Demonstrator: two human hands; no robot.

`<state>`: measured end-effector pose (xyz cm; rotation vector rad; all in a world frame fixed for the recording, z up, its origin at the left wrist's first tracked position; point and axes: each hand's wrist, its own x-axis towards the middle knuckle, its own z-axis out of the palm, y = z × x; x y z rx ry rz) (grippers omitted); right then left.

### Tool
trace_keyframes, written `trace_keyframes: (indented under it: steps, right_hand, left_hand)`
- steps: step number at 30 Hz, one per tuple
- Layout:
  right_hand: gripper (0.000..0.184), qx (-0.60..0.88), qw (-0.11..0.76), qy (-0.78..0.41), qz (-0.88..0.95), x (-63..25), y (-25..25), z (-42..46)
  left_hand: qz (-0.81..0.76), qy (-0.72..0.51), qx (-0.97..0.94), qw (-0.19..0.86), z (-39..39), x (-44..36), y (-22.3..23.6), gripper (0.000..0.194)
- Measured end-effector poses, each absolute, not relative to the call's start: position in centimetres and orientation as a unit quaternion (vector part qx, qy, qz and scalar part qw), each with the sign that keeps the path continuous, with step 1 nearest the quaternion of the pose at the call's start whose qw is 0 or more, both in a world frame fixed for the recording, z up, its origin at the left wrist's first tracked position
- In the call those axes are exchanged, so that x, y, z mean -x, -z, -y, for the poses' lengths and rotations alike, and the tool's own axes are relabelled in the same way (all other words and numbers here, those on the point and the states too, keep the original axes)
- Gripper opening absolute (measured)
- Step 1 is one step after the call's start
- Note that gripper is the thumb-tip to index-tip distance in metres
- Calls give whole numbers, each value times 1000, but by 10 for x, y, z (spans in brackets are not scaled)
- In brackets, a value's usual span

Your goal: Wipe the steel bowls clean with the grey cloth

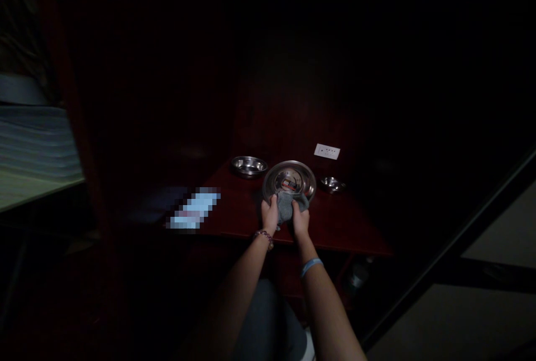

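Note:
A round steel plate [293, 174] is tilted up toward me over the dark red table [343, 227]. My left hand [270, 214] grips its near left rim, fingers closed. My right hand [300, 219] is closed on a grey cloth [287, 204] pressed against the plate's lower edge. A bead bracelet is on my left wrist and a light blue band on my right.
A steel bowl [248, 166] sits on the table behind and left of the plate, a smaller steel bowl [332, 184] to its right. A white wall socket [327, 151] is behind. A blurred light patch [195, 209] lies at left. The room is very dark.

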<state>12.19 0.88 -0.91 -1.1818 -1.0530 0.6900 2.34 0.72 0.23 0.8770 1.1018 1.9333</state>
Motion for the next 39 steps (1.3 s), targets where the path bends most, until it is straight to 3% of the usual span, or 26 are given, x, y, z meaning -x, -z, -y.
trace_keyframes:
  steps: [18, 26, 39]
  right_hand:
    - [45, 530, 681, -285, 418, -125, 8, -6]
    - [49, 498, 702, -297, 413, -125, 10, -9]
    - [51, 461, 718, -316, 414, -127, 14, -16]
  left_hand:
    - [-413, -734, -378, 384, -11, -25, 1, 24]
    - [-404, -746, -371, 377, -4, -27, -4, 40]
    - [-386, -718, -409, 410, 3, -30, -9, 36]
